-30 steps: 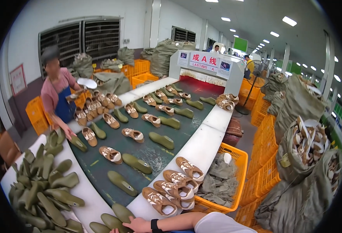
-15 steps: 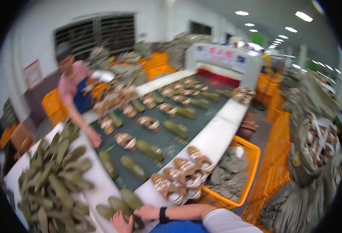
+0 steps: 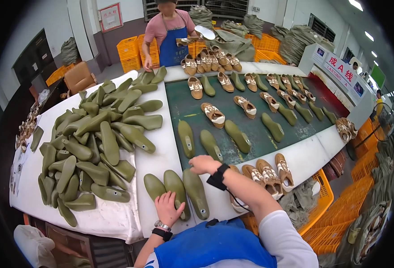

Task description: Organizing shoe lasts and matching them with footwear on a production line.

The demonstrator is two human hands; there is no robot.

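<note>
Three green shoe lasts lie side by side on the near white ledge: a left one [image 3: 153,185], a middle one [image 3: 173,184] and a right one [image 3: 195,196]. My left hand [image 3: 168,207] rests on the left and middle lasts, its fingers spread. Just beyond the right last's upper end is my right hand [image 3: 205,165], its fingers curled together at the belt's near edge; what they hold, if anything, is hidden. A green last [image 3: 210,145] on the belt lies close past that hand. Several brown and white sneakers [image 3: 268,178] stand right of my right forearm.
A heap of green lasts [image 3: 109,143] covers the white table on the left. The green belt [image 3: 255,131] carries rows of sneakers and lasts toward a machine [image 3: 340,73]. Across from me stands a co-worker [image 3: 172,31] in a blue apron. An orange crate [image 3: 324,196] sits at right.
My view has swung left. My right hand has moved forward, away from my left hand, to the belt's edge. The co-worker's hand has drawn back from the belt to the heap's far end.
</note>
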